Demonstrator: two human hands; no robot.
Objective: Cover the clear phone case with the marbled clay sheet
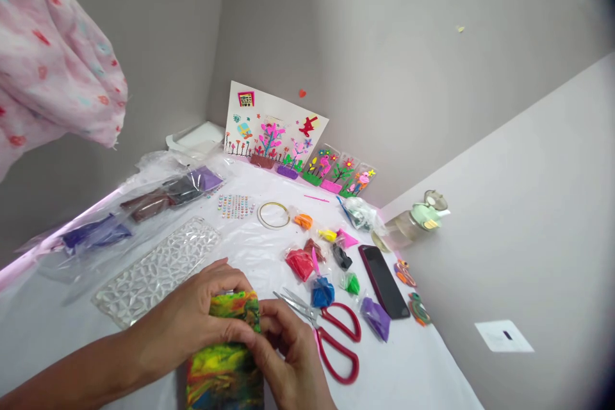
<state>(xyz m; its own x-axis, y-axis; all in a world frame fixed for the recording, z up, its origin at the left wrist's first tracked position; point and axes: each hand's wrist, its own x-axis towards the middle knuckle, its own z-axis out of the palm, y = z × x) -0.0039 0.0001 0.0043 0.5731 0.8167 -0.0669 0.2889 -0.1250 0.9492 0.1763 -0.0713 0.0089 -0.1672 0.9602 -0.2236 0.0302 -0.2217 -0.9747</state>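
Both of my hands are on an upright-lying rectangular block (225, 375) with a marbled yellow, green, red and dark surface that looks like modelling clay. My left hand (206, 307) wraps over its upper part, thumb across the front. My right hand (293, 352) grips the right edge, its thumb meeting the left thumb; the fingers behind are partly hidden. The block's lower end runs out of view. Beside my right hand lie scissors (317, 317) with red handles, blades slightly apart. A clear patterned sheet (158, 269) lies just beyond my left hand.
Small bagged clay pieces, including red (300, 264), blue (323, 292) and purple (376, 318), lie right of centre near a phone (384, 282). A bottle (408, 224) stands by the wall. Decorated panels (276, 128) lean at the back. Plastic bags (148, 202) are at left.
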